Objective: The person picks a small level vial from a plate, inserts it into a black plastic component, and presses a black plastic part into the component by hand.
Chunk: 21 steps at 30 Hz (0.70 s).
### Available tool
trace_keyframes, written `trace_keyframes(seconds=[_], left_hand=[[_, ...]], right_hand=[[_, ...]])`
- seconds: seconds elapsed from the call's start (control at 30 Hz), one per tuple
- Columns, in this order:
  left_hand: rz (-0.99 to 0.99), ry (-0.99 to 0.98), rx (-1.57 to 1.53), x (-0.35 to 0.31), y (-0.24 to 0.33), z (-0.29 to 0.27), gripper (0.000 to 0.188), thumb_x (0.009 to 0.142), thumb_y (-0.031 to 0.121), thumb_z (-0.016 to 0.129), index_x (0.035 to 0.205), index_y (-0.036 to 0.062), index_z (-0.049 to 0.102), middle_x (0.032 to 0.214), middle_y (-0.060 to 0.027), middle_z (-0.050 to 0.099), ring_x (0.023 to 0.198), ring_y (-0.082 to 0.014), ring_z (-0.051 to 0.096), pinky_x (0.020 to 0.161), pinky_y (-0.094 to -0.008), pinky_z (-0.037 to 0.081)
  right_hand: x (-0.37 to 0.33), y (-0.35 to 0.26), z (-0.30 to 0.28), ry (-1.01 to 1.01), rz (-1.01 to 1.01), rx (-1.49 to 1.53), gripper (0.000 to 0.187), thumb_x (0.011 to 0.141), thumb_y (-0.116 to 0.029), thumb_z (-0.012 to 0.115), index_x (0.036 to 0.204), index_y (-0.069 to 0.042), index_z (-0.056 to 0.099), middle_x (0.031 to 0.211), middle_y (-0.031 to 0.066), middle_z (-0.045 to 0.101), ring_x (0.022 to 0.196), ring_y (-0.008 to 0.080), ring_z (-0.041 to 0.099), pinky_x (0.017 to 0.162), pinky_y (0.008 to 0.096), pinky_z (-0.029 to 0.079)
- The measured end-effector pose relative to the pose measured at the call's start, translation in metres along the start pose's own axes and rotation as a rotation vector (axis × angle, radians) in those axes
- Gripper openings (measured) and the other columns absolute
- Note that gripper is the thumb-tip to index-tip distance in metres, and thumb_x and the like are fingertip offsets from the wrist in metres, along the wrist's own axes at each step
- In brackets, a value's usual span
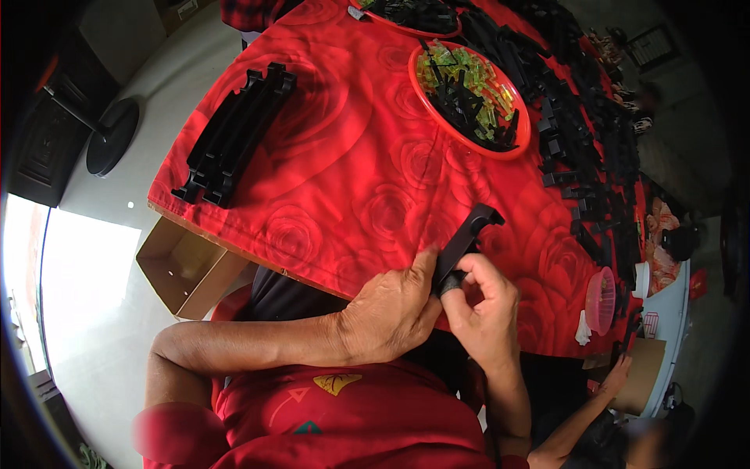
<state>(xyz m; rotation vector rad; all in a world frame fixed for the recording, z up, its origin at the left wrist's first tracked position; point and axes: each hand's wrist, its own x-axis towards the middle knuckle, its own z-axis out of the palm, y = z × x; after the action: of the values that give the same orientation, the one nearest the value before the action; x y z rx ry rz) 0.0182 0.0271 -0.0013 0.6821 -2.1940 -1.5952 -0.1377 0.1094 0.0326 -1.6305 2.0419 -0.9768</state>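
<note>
The left hand [391,313] and right hand [491,305] pinch a black bar [465,241] by the worktop [336,168] edge, maybe to steady it.

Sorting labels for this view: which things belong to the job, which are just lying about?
Likely in the job:
held black part
long black parts at left
strips in the red bowl
heaped black parts

Likely just lying about:
cardboard box
pink tub
floor stand

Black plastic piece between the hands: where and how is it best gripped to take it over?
I'd grip the black plastic piece on its flat shaft just below the hooked tip, coming from the far side: that end juts free, while the left hand and right hand crowd the near end.
</note>
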Motion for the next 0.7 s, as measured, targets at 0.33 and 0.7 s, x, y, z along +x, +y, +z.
trace_keyframes(seconds=[0.33, 0.7], left_hand=[[-0.062, 0.017, -0.199, -0.029, -0.005, 0.011, 0.035, 0.097, 0.004, 0.056, 0.126, -0.0101, 0.042, 0.077, -0.0315, 0.063, 0.077, -0.0505, 0.069, 0.059, -0.0521, 0.053], [-0.107, -0.041, -0.254, -0.036, -0.005, 0.015, 0.035, 0.094, 0.000, 0.053, 0.128, -0.0031, 0.048, 0.092, -0.0253, 0.063, 0.088, -0.0444, 0.069, 0.072, -0.0439, 0.053]], right_hand=[[-0.020, -0.008, 0.010, -0.036, 0.048, 0.074, 0.015, 0.080, -0.001, 0.071, 0.094, -0.002, 0.066, 0.066, 0.0054, 0.060, 0.054, 0.0137, 0.058, 0.051, 0.0308, 0.046], [-0.036, 0.000, 0.014, 0.019, -0.040, 0.090, 0.017, 0.077, 0.001, 0.071, 0.093, -0.003, 0.065, 0.060, -0.0014, 0.045, 0.049, 0.0074, 0.042, 0.047, 0.0284, 0.037]])
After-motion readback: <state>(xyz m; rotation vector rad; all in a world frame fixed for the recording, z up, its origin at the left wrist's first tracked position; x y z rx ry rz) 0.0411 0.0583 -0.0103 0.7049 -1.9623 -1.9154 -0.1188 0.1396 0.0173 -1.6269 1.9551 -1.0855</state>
